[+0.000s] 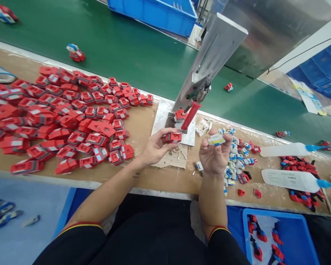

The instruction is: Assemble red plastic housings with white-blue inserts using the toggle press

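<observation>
Pinching red recessed plastic block (174, 138): left hand (156, 148). Pinching white-and-yellow plastic piece (216, 140), block's three o'clock: right hand (215, 156). Edges partly hidden.

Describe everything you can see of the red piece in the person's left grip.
The red piece is a small, block-like part that looks like plastic, with a recess in its visible face. It sits roughly level, long side left to right, pinched in the left grip, which hides its left end. It appears just nearer than the red-handled clamp; fine detail is blurred.
</observation>
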Demonstrator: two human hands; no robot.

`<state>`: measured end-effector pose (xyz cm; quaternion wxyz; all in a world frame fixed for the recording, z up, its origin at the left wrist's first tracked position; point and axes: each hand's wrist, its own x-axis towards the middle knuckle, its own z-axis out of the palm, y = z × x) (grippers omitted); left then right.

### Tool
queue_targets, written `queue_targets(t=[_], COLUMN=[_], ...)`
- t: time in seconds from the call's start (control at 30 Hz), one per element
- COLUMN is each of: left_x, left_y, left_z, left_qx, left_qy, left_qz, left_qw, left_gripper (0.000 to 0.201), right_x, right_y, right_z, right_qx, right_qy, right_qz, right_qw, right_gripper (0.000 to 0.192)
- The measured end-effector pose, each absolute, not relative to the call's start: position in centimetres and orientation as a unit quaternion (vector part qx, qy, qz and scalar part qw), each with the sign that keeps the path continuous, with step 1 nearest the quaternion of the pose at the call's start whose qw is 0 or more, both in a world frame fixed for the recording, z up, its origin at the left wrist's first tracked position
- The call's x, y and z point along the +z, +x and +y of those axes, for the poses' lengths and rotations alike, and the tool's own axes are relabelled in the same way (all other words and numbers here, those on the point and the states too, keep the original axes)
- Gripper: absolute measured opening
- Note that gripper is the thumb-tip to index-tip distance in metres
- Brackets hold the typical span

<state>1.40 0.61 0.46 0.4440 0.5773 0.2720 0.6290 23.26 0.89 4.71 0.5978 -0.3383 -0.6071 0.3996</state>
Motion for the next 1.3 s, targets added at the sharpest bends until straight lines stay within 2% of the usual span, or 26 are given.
queue_targets(t=[0.1,0.23,0.3,0.43,0.67,0.93,1.17,1.3], left_x=[0.7,0.9,0.9,0.9,1.1,1.3,1.5,1.1], left_y=[1.3,1.2,1.2,1.2,1.0,0.9,0.4,0.4], left_z=[0.3,0.0,-0.2,-0.4,-0.7,-0.6,-0.6,-0.8], left_qx=[0.608,0.593,0.590,0.589,0.580,0.556,0.563,0.576], left_qy=[0.584,0.588,0.594,0.630,0.674,0.739,0.753,0.738], left_qz=[0.277,0.292,0.300,0.327,0.354,0.333,0.254,0.267], left_qw=[0.461,0.467,0.457,0.385,0.288,0.183,0.226,0.230], left_gripper=[0.039,0.036,0.036,0.035,0.031,0.042,0.057,0.047], right_x=[3.6,2.8,2.8,3.2,3.6,3.1,3.2,3.2], right_y=[21.9,21.1,20.9,20.3,18.6,17.4,17.5,18.0], right_z=[0.6,0.0,-0.2,-0.6,-1.2,-1.6,-1.8,-1.8], right_qx=[0.442,0.448,0.444,0.431,0.433,0.469,0.496,0.490], right_qy=[-0.328,-0.349,-0.351,-0.355,-0.375,-0.390,-0.385,-0.383], right_qz=[-0.588,-0.589,-0.594,-0.599,-0.574,-0.542,-0.521,-0.541], right_qw=[0.593,0.575,0.572,0.574,0.585,0.578,0.578,0.566], right_gripper=[0.031,0.042,0.040,0.033,0.033,0.035,0.034,0.035])
